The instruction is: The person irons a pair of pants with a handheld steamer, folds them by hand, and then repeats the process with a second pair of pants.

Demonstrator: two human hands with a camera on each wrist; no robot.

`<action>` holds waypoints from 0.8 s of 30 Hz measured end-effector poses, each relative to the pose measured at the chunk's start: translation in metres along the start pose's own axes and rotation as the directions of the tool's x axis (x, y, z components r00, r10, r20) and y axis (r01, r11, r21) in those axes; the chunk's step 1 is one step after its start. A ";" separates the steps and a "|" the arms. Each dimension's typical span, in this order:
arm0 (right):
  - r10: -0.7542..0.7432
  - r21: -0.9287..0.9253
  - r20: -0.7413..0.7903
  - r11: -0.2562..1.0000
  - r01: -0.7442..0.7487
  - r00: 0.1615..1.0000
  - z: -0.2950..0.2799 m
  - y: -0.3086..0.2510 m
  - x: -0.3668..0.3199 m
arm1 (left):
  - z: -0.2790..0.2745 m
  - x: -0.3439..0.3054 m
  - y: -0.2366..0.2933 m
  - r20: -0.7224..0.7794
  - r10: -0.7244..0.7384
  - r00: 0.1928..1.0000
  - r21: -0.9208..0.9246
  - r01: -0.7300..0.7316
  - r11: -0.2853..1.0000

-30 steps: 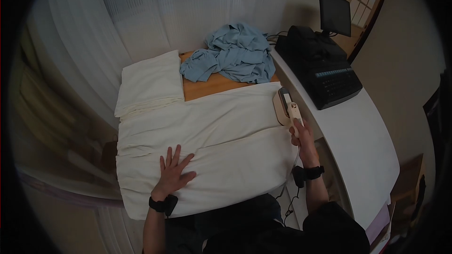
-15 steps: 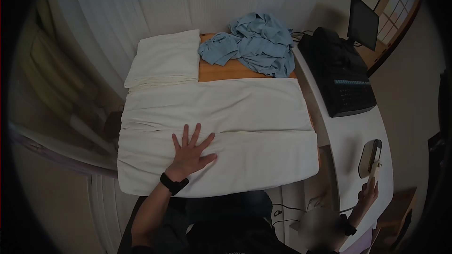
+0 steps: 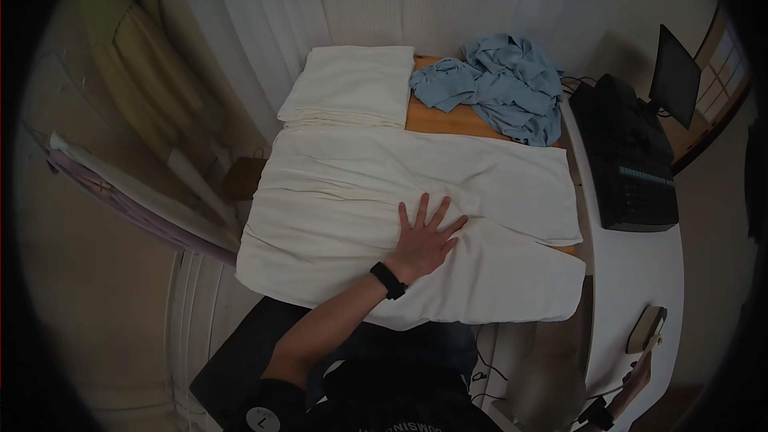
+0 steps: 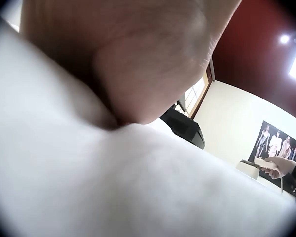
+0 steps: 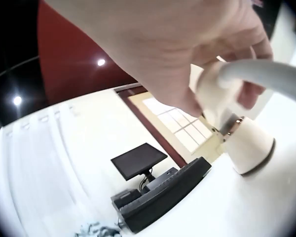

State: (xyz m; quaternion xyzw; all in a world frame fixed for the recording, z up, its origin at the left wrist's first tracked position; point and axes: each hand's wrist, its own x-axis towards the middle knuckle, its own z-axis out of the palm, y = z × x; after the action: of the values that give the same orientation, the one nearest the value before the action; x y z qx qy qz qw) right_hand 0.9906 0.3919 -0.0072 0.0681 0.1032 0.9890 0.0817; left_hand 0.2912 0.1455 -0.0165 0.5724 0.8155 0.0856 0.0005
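The left hand (image 3: pixel 422 250) lies flat with spread fingers on a white cloth (image 3: pixel 336 232), which creases around it. At the lower right of the head view, the right hand (image 3: pixel 638 378) grips the handle of a small cream iron (image 3: pixel 646 330) over the white side counter. In the right wrist view the fingers curl round the cream handle, a pale cord (image 5: pixel 266 76) runs from it, and the iron's body (image 5: pixel 247 147) is beyond. The left wrist view shows the left palm (image 4: pixel 148 64) pressed against the white fabric.
Folded white cloth (image 3: pixel 352 84) lies at the back left, beside a crumpled blue cloth (image 3: pixel 512 88) on the wooden board (image 3: pixel 452 120). A black keyboard machine (image 3: pixel 632 168) and a monitor (image 3: pixel 674 76) occupy the counter (image 3: pixel 632 272). Cables hang below the counter's left side.
The right hand has carried the iron from the white cloth's right edge to over the side counter. The left hand has slid rightward across the cloth, and the head view has shifted.
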 end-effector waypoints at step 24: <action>-0.274 0.389 -0.077 -0.894 -0.224 0.959 -0.012 -0.006 0.601 | -0.107 -0.054 -0.390 -0.192 -0.622 0.759 -0.256 0.573 0.779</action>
State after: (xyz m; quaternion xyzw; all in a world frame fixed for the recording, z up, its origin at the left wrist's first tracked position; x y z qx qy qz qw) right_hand 0.4020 0.5007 0.0505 0.2126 0.9739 0.0752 0.0268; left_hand -0.0647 -0.0482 0.0294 0.2619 0.9366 0.2308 -0.0294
